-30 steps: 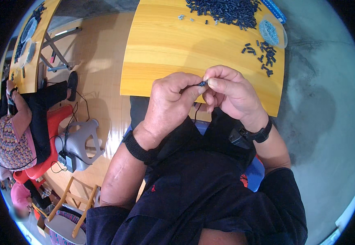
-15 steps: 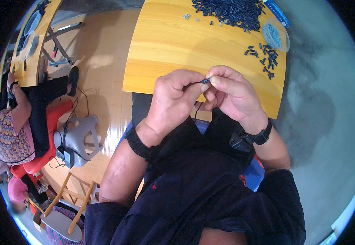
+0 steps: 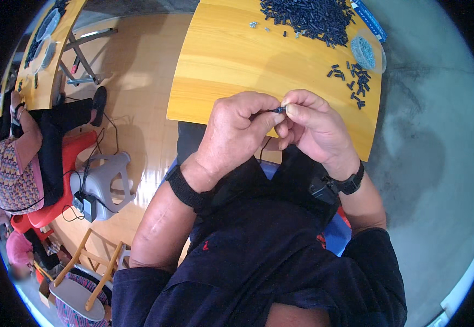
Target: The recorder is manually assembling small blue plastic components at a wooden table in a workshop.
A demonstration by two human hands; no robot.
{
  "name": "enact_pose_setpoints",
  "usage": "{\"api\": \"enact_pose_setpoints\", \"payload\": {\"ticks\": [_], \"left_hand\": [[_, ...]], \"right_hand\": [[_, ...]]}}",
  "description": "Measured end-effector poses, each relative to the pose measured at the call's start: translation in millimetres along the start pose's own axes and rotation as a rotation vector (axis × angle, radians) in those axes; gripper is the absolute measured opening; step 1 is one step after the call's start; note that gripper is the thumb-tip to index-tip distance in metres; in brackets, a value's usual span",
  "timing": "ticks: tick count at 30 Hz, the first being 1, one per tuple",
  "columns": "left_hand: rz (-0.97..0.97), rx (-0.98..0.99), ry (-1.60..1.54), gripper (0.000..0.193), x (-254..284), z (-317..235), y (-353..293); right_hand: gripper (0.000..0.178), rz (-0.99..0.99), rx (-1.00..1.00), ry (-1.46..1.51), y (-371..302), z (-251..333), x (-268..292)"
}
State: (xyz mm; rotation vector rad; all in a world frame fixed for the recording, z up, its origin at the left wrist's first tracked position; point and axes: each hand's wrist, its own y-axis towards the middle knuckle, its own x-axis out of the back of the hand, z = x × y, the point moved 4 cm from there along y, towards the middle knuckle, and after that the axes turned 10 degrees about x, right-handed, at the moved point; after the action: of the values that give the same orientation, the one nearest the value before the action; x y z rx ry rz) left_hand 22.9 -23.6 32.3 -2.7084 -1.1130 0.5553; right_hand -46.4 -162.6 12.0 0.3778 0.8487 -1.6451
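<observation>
Cylinder (image 3: 280, 110), small and dark, squarely between bare left hand (image 3: 234, 125) and bare right hand (image 3: 324, 131), both pinching it, one from each end! Fingertips almost meeting, by near edge of yellow wood-grain table (image 3: 220, 71), well short of heaped black tubular pieces (image 3: 308, 22).

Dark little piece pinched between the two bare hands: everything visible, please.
The small, dark, narrow piece shows only as a short stretch between fingertips. It looks black or dark blue with faint lighter glints, perhaps plastic; too small to be sure. It lies roughly crosswise, appearing in front of the yellow wood-grain tabletop near its front edge. The bare left hand grips its left side; the bare right hand pinches its right. Fingers cover both ends, so full length and any joints can't be told.
</observation>
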Motion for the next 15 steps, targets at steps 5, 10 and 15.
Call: {"api": "enact_pose_setpoints", "payload": {"ticks": [5,10,15], "left_hand": [[-0.124,-0.207,0.341,0.008,6.4,0.9,3.7],[-0.176,-0.323,0.420,0.012,9.9,3.3,7.1],[-0.199,-0.375,0.468,0.016,8.7,1.8,6.5]], "right_hand": [[0.012,0.000,-0.011,0.018,2.2,-3.1,1.2],[0.012,0.037,-0.019,0.038,6.6,-3.0,2.3],[0.016,0.069,-0.048,0.076,6.2,-5.4,3.2]]}}
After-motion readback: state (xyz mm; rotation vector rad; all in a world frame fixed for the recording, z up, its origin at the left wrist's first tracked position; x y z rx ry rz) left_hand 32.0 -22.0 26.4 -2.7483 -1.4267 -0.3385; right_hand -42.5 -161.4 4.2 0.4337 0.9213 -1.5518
